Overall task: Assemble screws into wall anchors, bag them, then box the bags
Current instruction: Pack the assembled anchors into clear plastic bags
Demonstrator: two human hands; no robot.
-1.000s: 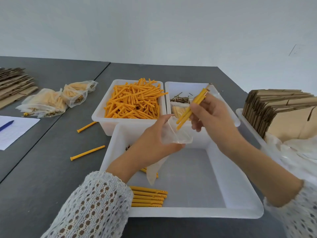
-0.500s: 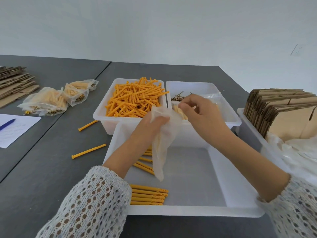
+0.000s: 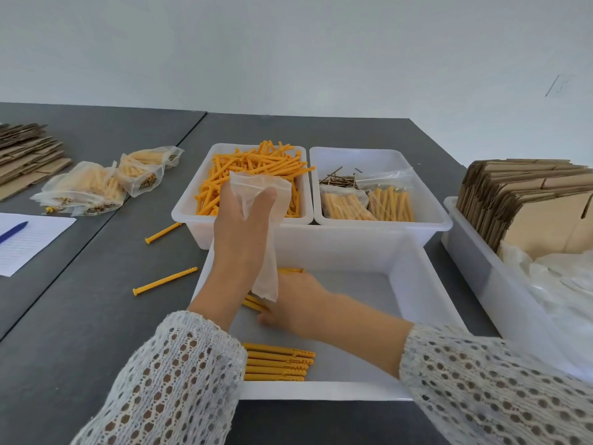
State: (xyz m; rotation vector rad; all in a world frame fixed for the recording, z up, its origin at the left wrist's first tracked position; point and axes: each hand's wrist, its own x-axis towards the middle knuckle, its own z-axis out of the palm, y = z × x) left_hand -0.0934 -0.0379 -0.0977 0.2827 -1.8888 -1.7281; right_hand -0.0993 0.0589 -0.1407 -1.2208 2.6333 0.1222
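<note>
My left hand (image 3: 242, 226) is raised over the near white tray (image 3: 321, 391) and grips an empty clear bag (image 3: 268, 277) by its top; the bag hangs down. My right hand (image 3: 296, 300) is low inside that tray, lying over loose yellow anchors (image 3: 253, 305). Its fingers are hidden behind the bag and my left wrist. A neat row of assembled anchors (image 3: 276, 364) lies at the tray's front. Behind it stand a bin of yellow anchors (image 3: 256, 165) and a bin holding screws (image 3: 340, 179) and two filled bags (image 3: 390, 205).
Two loose anchors (image 3: 165, 281) lie on the grey table left of the tray. Filled bags (image 3: 86, 191) sit further left, near flat cardboard (image 3: 25, 155), a sheet of paper (image 3: 35, 248) and a blue pen (image 3: 12, 232). A tray at the right (image 3: 475, 261) holds folded boxes (image 3: 529, 200) and empty bags (image 3: 561, 284).
My right hand put the anchors it held by the bag's mouth into the bag-and-screw bin, then dropped into the near tray. My left hand lifted the bag higher.
</note>
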